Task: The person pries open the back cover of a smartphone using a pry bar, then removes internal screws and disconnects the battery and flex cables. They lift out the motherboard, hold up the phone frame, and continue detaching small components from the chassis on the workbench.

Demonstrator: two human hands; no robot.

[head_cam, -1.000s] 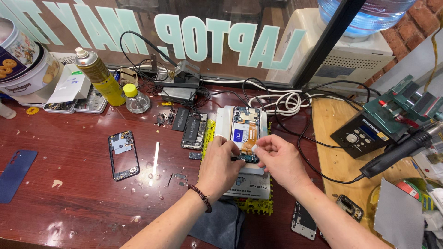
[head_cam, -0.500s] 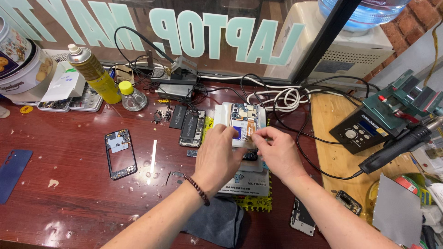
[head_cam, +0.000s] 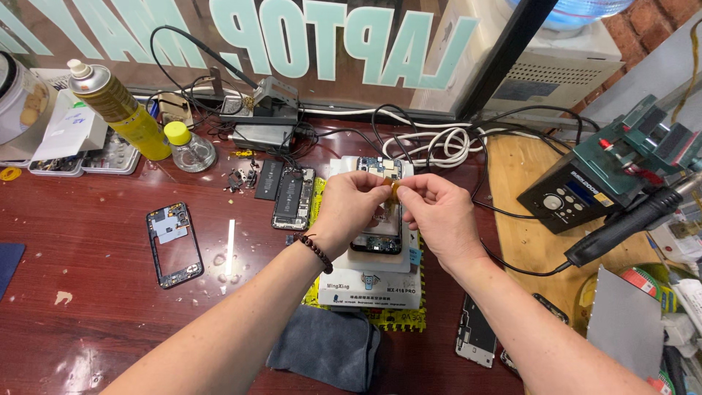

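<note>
At frame centre, my left hand (head_cam: 351,208) and right hand (head_cam: 437,216) pinch amber tape (head_cam: 395,189), fingers clamped, above the opened phone (head_cam: 379,219); a slip could stick it to itself.

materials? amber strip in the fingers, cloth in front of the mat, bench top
Amber strip: thin translucent film, likely heat-resistant tape; both hands pinch it. Grey cloth: soft matte fabric, rumpled folds, probably microfibre. Bench top: glossy red-brown, grain-like streaks and reflections; varnished wood or laminate.
</note>
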